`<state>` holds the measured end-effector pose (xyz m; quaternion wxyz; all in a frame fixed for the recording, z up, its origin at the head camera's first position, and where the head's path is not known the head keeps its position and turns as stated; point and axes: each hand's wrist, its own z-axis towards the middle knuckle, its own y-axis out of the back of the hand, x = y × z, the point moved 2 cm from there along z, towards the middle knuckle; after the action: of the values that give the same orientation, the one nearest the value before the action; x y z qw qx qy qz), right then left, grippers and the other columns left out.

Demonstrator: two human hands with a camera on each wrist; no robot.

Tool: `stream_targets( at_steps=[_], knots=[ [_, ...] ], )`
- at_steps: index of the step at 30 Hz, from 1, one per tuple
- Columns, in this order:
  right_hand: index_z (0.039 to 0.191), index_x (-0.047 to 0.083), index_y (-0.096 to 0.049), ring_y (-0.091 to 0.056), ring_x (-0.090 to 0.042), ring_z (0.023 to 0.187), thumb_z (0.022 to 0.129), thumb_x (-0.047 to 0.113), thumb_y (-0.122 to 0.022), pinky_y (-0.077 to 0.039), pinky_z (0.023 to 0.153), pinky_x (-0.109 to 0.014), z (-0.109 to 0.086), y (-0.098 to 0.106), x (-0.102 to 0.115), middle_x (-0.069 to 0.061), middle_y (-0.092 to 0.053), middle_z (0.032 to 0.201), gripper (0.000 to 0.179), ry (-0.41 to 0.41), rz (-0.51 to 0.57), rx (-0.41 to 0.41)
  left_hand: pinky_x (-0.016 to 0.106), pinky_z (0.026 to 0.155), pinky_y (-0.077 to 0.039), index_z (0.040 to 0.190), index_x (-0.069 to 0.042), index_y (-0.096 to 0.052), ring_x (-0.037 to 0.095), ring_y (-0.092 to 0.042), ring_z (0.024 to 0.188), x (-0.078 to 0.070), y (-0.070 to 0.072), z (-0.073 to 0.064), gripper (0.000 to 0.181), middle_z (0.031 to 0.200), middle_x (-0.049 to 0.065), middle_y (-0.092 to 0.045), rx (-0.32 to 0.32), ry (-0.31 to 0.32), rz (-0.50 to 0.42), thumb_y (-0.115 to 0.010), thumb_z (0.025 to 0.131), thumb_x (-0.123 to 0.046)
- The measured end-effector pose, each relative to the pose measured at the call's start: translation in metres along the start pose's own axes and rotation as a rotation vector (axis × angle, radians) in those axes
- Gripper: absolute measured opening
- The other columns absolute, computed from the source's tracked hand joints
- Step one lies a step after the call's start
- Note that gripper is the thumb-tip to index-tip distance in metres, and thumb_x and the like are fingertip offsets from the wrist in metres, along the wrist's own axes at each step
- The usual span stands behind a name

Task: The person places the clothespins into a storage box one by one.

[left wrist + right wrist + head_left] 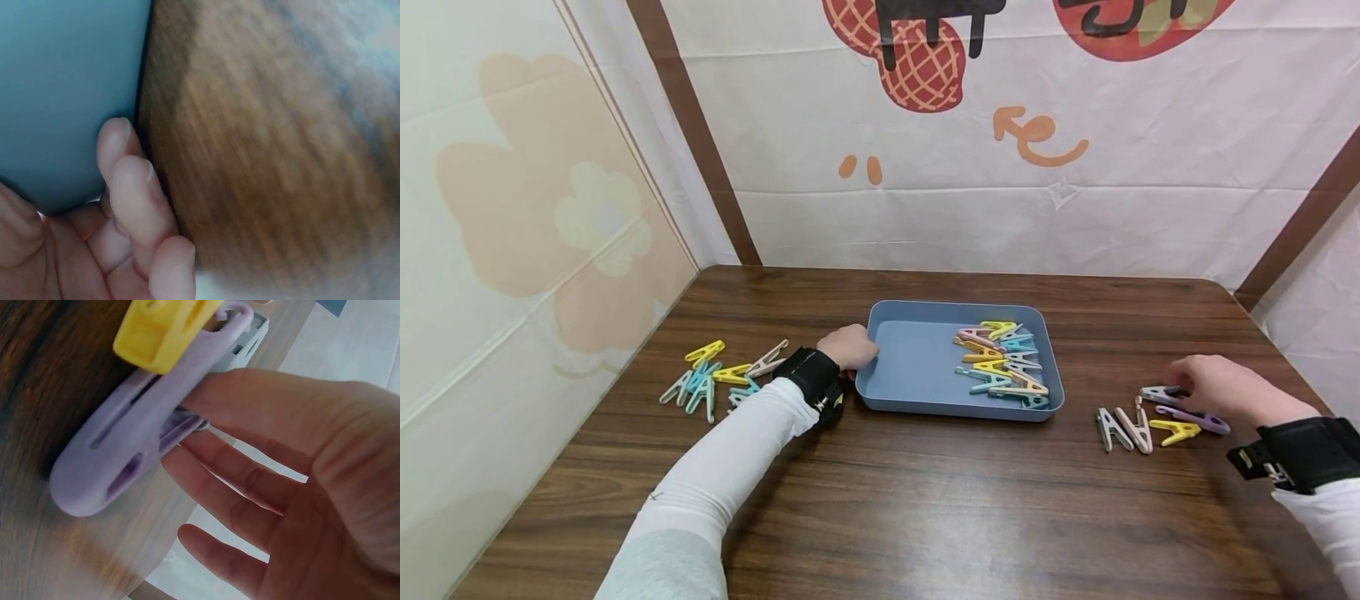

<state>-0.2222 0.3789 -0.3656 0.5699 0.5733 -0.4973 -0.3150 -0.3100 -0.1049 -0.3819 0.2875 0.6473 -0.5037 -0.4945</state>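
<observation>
My left hand point(847, 347) grips the left rim of a shallow blue-grey tray point(917, 407); up close, its fingers point(140, 200) bend against the tray wall point(69, 94). Inside the tray's right half lie several clothespins point(988, 367) in yellow, pink, orange, blue and beige. On the right, my right hand point(1228, 392) reaches down and pinches a purple clothespin point(125, 437) between thumb and forefinger, partly hidden. Beside it are a yellow clothespin point(1175, 430), a pink one point(1138, 429), and grey ones point(1111, 429) near the fingertips.
Left of the tray, a loose pile of clothespins point(703, 383) in yellow, blue, green and beige lies on the brown wooden table point(940, 500). A printed white cloth point(1000, 217) hangs behind the far edge, with another on the left side.
</observation>
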Motion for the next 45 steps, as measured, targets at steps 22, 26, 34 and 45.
stream_targets(
  at_steps=[22,26,34,45],
  knots=[
    [0.093,0.010,-0.067,-0.055,-0.014,0.073,0.079,0.012,-0.078,-0.047,0.063,-0.040,0.032,0.045,0.104,0.002,-0.061,0.084,0.018,0.149,-0.034,-0.202,0.032,0.046,-0.045,0.081,-0.004,-0.063,0.021,-0.058,0.049,0.003,-0.001,0.002,0.029,0.062,0.010,-0.063,-0.004,0.005,0.004,-0.046,0.096,-0.022],
    [0.094,0.012,-0.067,-0.055,-0.011,0.072,0.080,0.013,-0.079,-0.047,0.063,-0.037,0.041,0.044,0.136,0.003,-0.061,0.087,0.018,0.233,-0.055,-0.204,0.032,0.046,-0.045,0.081,-0.004,-0.063,0.021,-0.058,0.049,0.004,-0.002,0.003,0.029,0.061,0.011,-0.063,-0.004,0.000,0.001,-0.045,0.096,-0.021],
    [0.097,0.009,-0.068,-0.057,-0.014,0.075,0.079,0.016,-0.081,-0.050,0.064,-0.034,0.061,0.029,0.181,-0.003,-0.064,0.093,0.022,0.412,-0.099,-0.146,0.033,0.047,-0.045,0.080,-0.004,-0.064,0.022,-0.058,0.050,0.004,-0.001,0.003,0.030,0.062,0.011,-0.063,0.002,-0.003,-0.002,-0.044,0.096,-0.021],
    [0.088,0.013,-0.067,-0.049,-0.008,0.071,0.077,0.017,-0.083,-0.046,0.063,-0.028,0.079,0.004,0.201,0.005,-0.059,0.081,0.019,0.483,-0.082,0.014,0.033,0.047,-0.046,0.080,-0.004,-0.063,0.022,-0.060,0.051,0.003,-0.001,0.004,0.029,0.065,0.011,-0.064,0.003,-0.003,-0.003,-0.044,0.096,-0.020]
  ],
)
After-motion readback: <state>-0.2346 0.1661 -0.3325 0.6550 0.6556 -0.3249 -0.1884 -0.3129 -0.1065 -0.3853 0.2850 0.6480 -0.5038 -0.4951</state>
